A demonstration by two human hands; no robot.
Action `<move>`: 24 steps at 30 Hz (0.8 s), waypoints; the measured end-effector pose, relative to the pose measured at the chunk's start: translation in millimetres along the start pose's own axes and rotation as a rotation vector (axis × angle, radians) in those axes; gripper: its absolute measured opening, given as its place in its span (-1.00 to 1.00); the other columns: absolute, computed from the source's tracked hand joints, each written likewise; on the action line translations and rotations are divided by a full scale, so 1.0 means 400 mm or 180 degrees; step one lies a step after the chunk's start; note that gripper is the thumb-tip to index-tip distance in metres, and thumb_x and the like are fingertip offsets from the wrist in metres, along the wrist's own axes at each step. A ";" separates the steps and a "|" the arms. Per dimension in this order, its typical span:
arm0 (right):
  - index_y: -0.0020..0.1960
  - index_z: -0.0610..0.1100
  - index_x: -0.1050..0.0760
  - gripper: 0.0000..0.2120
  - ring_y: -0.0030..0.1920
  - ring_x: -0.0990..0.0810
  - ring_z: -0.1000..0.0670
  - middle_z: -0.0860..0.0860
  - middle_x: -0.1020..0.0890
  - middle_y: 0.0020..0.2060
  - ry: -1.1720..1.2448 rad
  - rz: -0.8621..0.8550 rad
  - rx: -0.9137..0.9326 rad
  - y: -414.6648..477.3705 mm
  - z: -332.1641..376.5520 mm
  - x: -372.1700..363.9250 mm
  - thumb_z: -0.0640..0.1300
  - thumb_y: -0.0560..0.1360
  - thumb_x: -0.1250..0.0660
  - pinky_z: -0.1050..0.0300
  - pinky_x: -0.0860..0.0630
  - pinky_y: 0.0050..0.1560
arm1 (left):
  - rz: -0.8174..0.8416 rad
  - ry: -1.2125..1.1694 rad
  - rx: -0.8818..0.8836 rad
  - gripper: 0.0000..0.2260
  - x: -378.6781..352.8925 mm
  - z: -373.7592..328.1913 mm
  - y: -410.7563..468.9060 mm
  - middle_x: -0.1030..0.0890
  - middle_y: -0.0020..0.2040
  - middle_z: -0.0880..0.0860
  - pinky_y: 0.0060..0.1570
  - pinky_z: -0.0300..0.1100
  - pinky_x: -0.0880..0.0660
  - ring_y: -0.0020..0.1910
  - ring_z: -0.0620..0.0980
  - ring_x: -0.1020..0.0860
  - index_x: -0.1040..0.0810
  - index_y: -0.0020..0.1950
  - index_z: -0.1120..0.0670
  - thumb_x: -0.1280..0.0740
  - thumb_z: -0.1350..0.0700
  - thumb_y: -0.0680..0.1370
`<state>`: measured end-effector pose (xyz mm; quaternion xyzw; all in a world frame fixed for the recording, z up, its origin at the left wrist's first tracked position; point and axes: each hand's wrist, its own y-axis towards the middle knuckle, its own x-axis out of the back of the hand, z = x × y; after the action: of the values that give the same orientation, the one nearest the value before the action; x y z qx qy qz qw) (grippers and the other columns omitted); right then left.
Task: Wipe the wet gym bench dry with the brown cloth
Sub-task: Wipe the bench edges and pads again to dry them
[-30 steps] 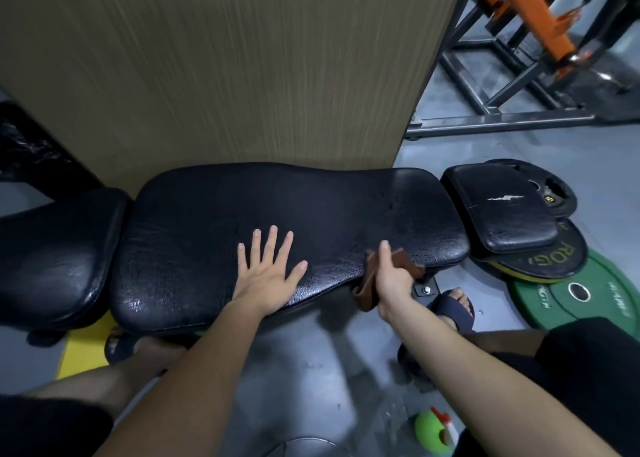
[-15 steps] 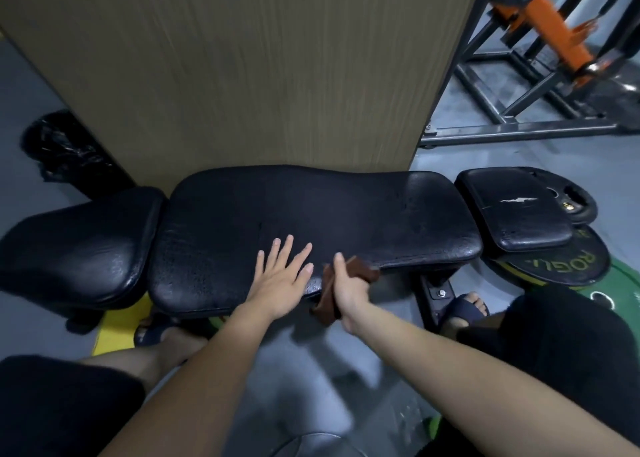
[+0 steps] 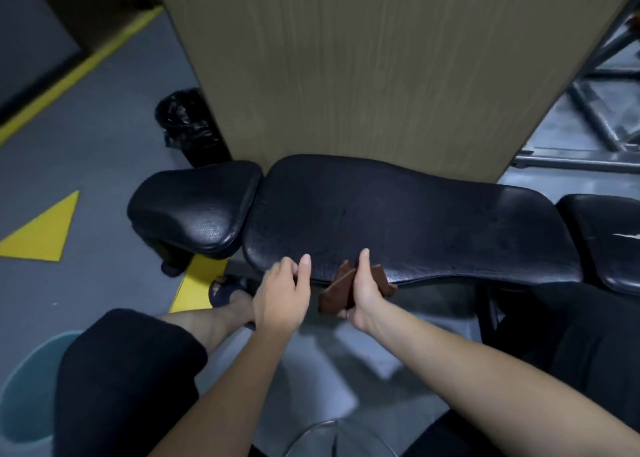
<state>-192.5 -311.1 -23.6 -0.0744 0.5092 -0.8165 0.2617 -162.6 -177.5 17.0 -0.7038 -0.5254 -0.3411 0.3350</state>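
Grey floor [image 3: 114, 152] with a yellow stripe [image 3: 79, 65] and a yellow triangle [image 3: 41, 231] ran under a black bench [image 3: 415, 221], which stood against a tall wood panel [image 3: 381, 76]. Its long pad looked speckled and cracked; a seat pad [image 3: 197, 204] sat just beside its left end. A black bin [image 3: 187, 124] stood behind the seat pad, and a metal frame [image 3: 588, 110] at far right. The left hand [image 3: 282, 297] gripped the bench's near edge, fingers [image 3: 285, 269] curled, thumb on top. The right hand [image 3: 363, 290] clutched the brown cloth [image 3: 337, 292], which was draped over that near edge, just beside the left hand.
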 end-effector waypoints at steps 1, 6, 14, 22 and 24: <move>0.22 -0.14 -0.53 -0.02 -0.03 -0.71 -0.21 -0.17 -0.69 0.06 -0.0072 0.0277 -0.0123 -0.017 0.014 0.008 0.67 0.21 -0.28 -0.30 -0.65 -0.12 | 0.0287 0.0070 0.0429 -0.34 0.007 -0.012 -0.011 -0.64 0.07 0.15 0.02 -0.01 -0.31 0.19 0.21 -0.56 -0.58 0.05 0.07 0.12 -0.38 0.62; 0.35 -0.15 -0.47 -0.08 0.09 -0.67 -0.29 -0.23 -0.64 0.08 -0.0519 0.1209 -0.0317 -0.051 0.068 0.060 0.60 0.38 -0.20 -0.36 -0.53 0.21 | 0.2307 -0.0453 0.1860 0.18 -0.002 -0.031 -0.043 -0.71 -0.26 0.26 -0.05 0.07 -0.64 -0.28 0.20 -0.72 -0.65 -0.05 0.31 0.27 -0.69 0.29; 0.17 -0.19 -0.53 -0.09 0.33 -0.59 -0.27 -0.31 -0.65 0.22 -0.1878 0.1348 -0.0090 -0.075 0.091 0.130 0.61 0.45 0.04 -0.30 -0.46 0.27 | 0.1784 -0.3305 0.2784 0.18 -0.178 -0.108 -0.005 -0.71 0.14 0.07 -0.10 0.19 -0.59 -0.01 0.11 -0.70 -0.47 0.41 0.02 -0.28 -0.72 0.01; 0.20 -0.10 -0.62 -0.49 0.20 -0.60 -0.25 -0.14 -0.67 0.11 -0.4941 -0.0614 0.3669 -0.012 0.179 0.210 0.28 0.60 -0.19 -0.10 -0.56 0.15 | -0.0015 -0.4319 0.3220 -0.15 -0.193 -0.178 0.027 -0.41 0.22 0.11 0.08 0.19 -0.63 0.06 0.17 -0.56 -0.13 0.38 0.13 -0.60 -0.18 0.38; 0.51 -0.16 -0.41 -0.23 0.47 -0.38 -0.29 -0.20 -0.47 0.44 -0.5276 -0.0331 0.3794 0.047 0.169 0.207 0.38 0.55 -0.07 -0.17 -0.34 0.47 | -0.0176 -0.4227 0.3200 -0.12 -0.186 -0.154 0.044 -0.42 0.33 0.15 0.09 0.24 -0.62 0.12 0.21 -0.57 -0.12 0.40 0.13 -0.60 -0.20 0.37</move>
<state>-230.2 -413.0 -20.0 -0.4956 -0.3249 -0.6391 0.4903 -169.5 -270.4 -13.4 -0.5119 -0.7205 0.4121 0.2213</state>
